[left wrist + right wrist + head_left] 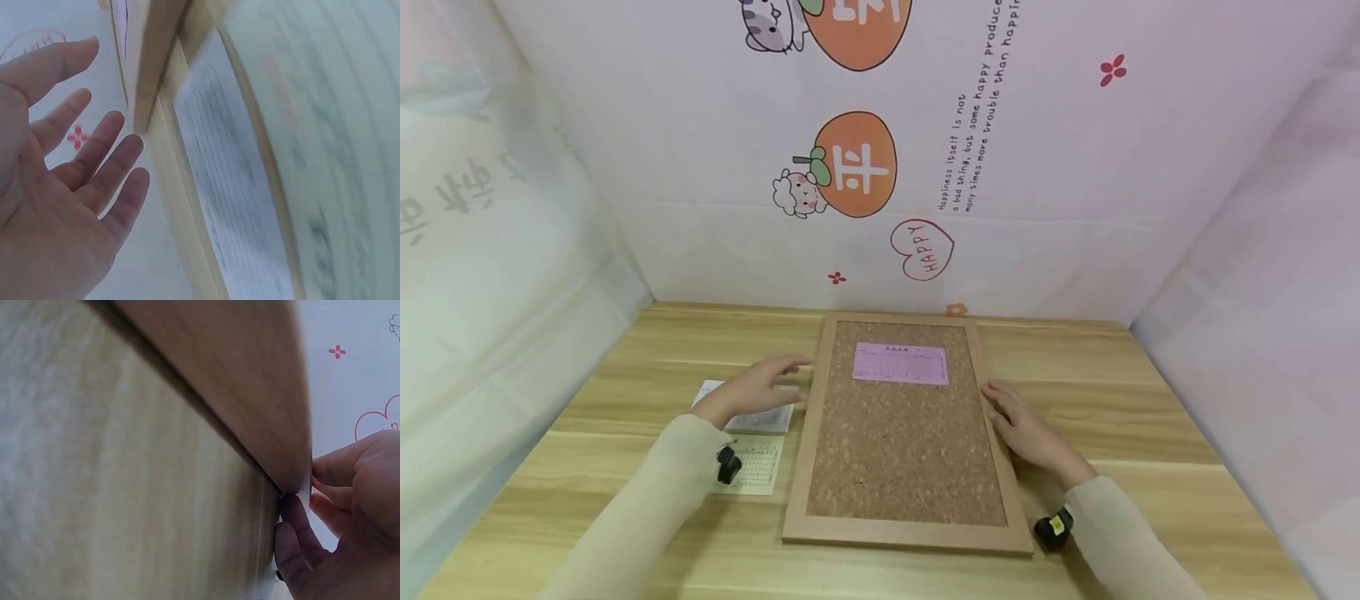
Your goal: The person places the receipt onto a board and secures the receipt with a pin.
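A wood-framed cork board [906, 450] lies on the table, a pink printed slip [900, 364] on its upper part. My left hand [758, 390] hovers just left of the frame with fingers spread and nothing held; its left wrist view shows the bare palm [69, 181]. Beneath that hand lies a white printed form pad [767, 419], partly covered by the hand. Nearer me is a pale yellow printed form pad [758, 462], half hidden by the sleeve. At the right side of the frame, the fingertips of my right hand [1026, 429] touch its wooden edge [250, 381].
The wood-grain table [1097, 400] extends on both sides of the board. Behind it hangs a white printed cloth [1037, 258], with more white cloth at the left and right. A small black device is strapped at each wrist.
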`<action>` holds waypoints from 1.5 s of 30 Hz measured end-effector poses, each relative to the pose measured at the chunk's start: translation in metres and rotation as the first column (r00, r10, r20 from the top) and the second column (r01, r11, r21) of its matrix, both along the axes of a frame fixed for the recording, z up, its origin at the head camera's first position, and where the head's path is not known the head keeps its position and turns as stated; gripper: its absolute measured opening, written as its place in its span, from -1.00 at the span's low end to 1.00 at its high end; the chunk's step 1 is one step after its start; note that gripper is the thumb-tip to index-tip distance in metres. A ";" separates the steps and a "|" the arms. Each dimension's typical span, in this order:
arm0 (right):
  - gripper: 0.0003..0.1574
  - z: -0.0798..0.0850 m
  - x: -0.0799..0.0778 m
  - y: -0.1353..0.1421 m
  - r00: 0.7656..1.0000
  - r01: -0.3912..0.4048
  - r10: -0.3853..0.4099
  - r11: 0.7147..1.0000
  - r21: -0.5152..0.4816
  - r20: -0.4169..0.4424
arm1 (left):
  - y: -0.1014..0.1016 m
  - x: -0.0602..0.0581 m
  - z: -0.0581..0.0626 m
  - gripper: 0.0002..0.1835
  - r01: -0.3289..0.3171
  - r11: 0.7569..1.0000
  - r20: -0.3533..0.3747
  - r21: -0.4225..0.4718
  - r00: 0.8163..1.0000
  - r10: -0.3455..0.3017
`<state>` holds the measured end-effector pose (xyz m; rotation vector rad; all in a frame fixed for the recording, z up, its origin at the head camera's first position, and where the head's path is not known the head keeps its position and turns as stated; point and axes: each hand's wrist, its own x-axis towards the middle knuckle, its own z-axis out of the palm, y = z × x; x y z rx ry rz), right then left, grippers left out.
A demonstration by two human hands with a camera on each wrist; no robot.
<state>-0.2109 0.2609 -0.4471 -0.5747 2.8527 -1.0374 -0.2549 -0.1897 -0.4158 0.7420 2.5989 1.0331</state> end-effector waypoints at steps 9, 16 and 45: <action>-0.40 -0.004 0.000 -0.002 1.000 0.002 -0.002 1.000 -0.008 0.011 | -0.057 0.023 0.001 -0.28 -0.122 0.992 -0.121 -0.037 0.986 0.117; -0.39 -0.008 0.001 -0.002 1.000 0.013 -0.013 1.000 -0.007 0.019 | -0.093 0.034 0.000 -0.25 -0.211 0.975 -0.118 -0.071 0.972 0.202; -0.40 -0.003 0.001 -0.001 1.000 0.029 -0.029 0.999 0.014 0.003 | -0.112 0.037 -0.008 -0.05 -0.260 0.944 0.059 -0.204 0.959 0.277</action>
